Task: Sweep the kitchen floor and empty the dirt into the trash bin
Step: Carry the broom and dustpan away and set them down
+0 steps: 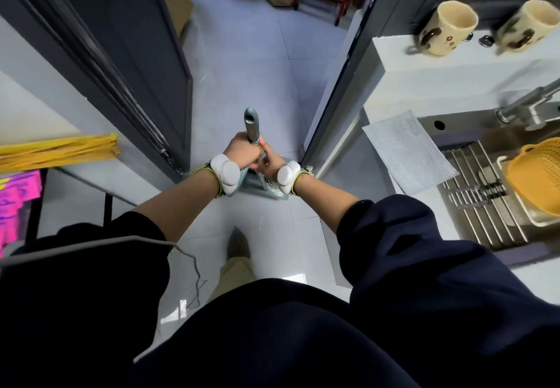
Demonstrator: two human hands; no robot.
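pale tiled floor [242, 63] runs between a dark door [136, 54] on the left and the sink counter [424, 84] on the right. i see the teal dustpan [266, 190] on the floor by the doorway, with the broom handle [252, 124] upright above it. the left hand [242, 151] and right hand [272, 165] are both clenched round the handle.

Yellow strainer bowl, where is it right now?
In the head view, the yellow strainer bowl sits at the far right edge, inside the metal sink, near the tap and to the right of the grey cloth.
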